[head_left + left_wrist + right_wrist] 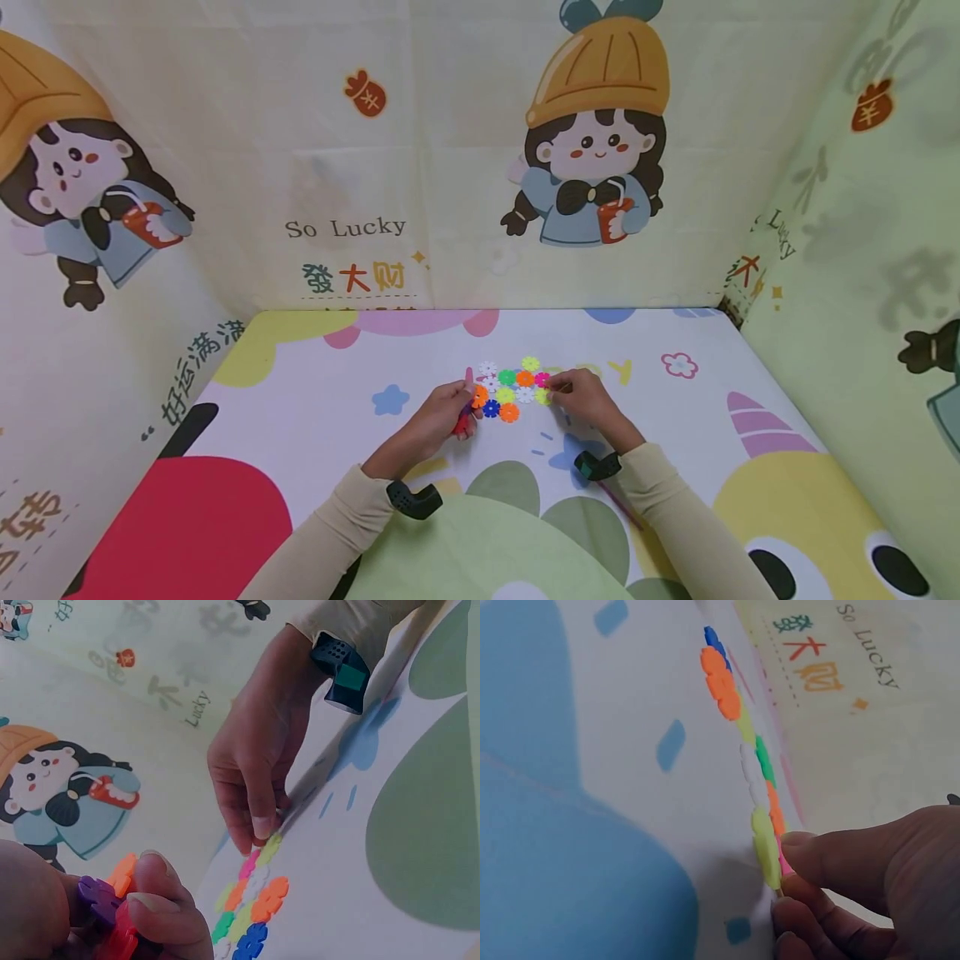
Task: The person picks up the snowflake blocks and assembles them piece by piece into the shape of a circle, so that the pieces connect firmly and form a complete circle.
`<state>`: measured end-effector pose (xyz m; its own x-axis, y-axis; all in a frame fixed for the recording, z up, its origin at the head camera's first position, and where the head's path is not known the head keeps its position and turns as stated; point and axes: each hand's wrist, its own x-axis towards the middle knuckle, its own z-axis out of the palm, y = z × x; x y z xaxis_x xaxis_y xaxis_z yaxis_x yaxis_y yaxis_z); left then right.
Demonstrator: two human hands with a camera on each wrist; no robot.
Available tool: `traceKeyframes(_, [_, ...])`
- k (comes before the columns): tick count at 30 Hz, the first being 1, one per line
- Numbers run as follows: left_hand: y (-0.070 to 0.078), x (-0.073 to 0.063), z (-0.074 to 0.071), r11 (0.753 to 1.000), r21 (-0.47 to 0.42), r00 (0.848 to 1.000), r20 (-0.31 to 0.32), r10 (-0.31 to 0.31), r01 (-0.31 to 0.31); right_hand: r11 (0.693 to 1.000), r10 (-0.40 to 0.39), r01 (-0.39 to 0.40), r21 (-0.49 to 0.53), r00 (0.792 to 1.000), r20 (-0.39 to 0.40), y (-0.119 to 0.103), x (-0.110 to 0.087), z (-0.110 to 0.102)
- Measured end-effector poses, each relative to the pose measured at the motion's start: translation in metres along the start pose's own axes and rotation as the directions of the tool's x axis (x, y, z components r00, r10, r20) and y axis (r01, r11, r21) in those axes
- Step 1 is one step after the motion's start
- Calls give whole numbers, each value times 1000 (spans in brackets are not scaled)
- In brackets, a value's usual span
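Observation:
A flat cluster of interlocking snowflake discs, in green, orange, yellow, blue, white and pink, spans the gap between both hands. At its right end my right hand pinches the edge by the pink disc and a yellow disc, thumb on one side and fingers on the other. My left hand, at the cluster's left end, holds several discs in curled fingers: a purple disc, a red disc and an orange disc. The palm hides part of that handful.
Beneath the hands is a table with a printed cartoon cover. A printed cloth hangs behind and at both sides. Each wrist wears a black device. A thin dark stick-like line shows beside the right forearm.

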<state>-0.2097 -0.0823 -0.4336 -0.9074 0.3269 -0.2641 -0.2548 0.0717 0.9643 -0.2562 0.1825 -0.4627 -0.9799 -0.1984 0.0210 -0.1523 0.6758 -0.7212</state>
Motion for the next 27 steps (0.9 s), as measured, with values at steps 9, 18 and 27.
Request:
traceKeyframes(9, [-2,0,0,1000,1,1000,17,15,-15,994,23,-19,-104,999,36,-8,0,2])
traceKeyframes(18, [-4,1,-1,1000,4,1000,12,13,-13,980,24,-3,-201,995,99,-14,2,2])
traceKeyframes(27, [-5,1,-2,1000,-3,999,35,26,-26,991,29,-12,-136,992,121,-15,0,0])
